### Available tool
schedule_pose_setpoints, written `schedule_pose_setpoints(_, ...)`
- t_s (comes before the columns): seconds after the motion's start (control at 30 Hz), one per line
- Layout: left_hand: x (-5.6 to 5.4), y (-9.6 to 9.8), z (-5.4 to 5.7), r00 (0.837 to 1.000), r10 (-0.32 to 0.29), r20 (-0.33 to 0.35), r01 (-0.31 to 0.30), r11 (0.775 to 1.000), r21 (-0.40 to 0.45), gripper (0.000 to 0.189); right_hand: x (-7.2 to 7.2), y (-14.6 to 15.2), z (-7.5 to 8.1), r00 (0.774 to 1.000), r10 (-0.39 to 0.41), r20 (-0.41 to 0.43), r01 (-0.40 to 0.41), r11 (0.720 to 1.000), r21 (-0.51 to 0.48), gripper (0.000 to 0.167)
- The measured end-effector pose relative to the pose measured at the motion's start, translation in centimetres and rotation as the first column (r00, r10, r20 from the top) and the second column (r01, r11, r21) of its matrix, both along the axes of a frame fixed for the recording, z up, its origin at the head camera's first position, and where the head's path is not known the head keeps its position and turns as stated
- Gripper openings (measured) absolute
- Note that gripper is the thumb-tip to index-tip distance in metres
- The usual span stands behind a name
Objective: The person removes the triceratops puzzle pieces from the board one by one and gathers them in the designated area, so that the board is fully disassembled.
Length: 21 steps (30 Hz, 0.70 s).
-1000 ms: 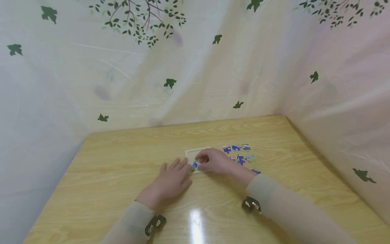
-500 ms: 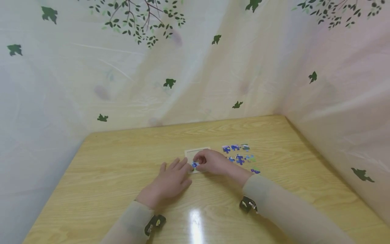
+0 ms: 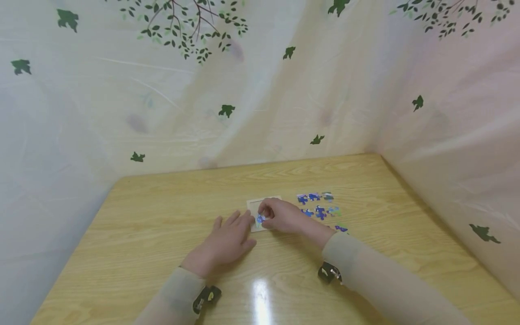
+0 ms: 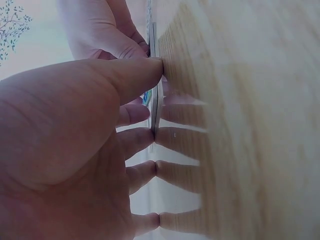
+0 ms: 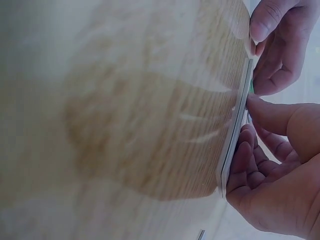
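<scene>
A small pale puzzle tray (image 3: pixel 254 208) lies on the table, a blue puzzle piece (image 3: pixel 260 219) showing inside it near the left edge. My right hand (image 3: pixel 284 215) is over the tray, thumb and fingertips bent together at that piece and pinching it; its other fingers are curled, and the hand hides much of the tray. My left hand (image 3: pixel 227 239) rests flat with fingers spread, fingertips at the tray's left side. In the left wrist view, the thumb (image 4: pixel 140 75) of that hand is beside the tray edge (image 4: pixel 154 110).
Right of the tray, several loose puzzle pieces (image 3: pixel 320 212) lie in rough rows, blue and green. One piece (image 3: pixel 341 228) is near the right forearm. The wooden table (image 3: pixel 162 216) ends at a printed cloth backdrop (image 3: pixel 260 117) behind and at the right.
My right hand has shifted slightly left over the tray. The left index finger has drawn back a little from the blue piece, uncovering the tray's lower left corner.
</scene>
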<state>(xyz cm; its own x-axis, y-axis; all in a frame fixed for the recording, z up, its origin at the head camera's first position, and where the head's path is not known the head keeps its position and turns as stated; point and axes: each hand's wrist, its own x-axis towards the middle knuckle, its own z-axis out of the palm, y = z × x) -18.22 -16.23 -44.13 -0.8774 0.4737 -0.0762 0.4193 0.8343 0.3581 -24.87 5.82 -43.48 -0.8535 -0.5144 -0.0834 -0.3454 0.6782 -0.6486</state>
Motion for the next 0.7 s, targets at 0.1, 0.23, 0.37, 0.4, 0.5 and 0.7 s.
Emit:
schedule_pose_setpoints(0.1,0.08,-0.01,0.08,1.0,-0.003,-0.006,0.003,1.0,-0.002,0.058,0.08,-0.06,0.1,1.0,-0.01,0.004,0.01,1.0,-0.002,0.028)
schedule_pose_setpoints(0.23,0.08,-0.06,0.1,1.0,-0.003,-0.008,0.003,1.0,-0.004,0.058,0.25,-0.12,0.23,1.0,-0.023,0.006,0.023,1.0,-0.009,0.026)
schedule_pose_setpoints(0.37,0.06,-0.13,0.21,1.0,-0.003,-0.007,0.003,1.0,0.005,0.057,0.29,-0.23,0.27,0.999,-0.037,0.014,0.038,0.999,-0.014,0.027)
schedule_pose_setpoints(0.4,0.04,-0.15,0.23,1.0,-0.004,-0.008,0.004,1.0,0.008,0.057,0.27,-0.24,0.24,0.999,-0.041,0.015,0.041,0.999,-0.015,0.029)
schedule_pose_setpoints(0.5,0.0,-0.21,0.24,1.0,-0.004,-0.006,0.004,1.0,0.01,0.058,0.17,-0.29,0.16,0.998,-0.05,0.028,0.05,0.998,-0.023,0.034)
schedule_pose_setpoints(0.7,0.11,-0.27,0.42,1.0,-0.013,-0.003,0.013,1.0,0.018,0.058,-0.09,-0.01,-0.1,0.997,-0.044,0.061,0.049,0.995,-0.086,0.03)
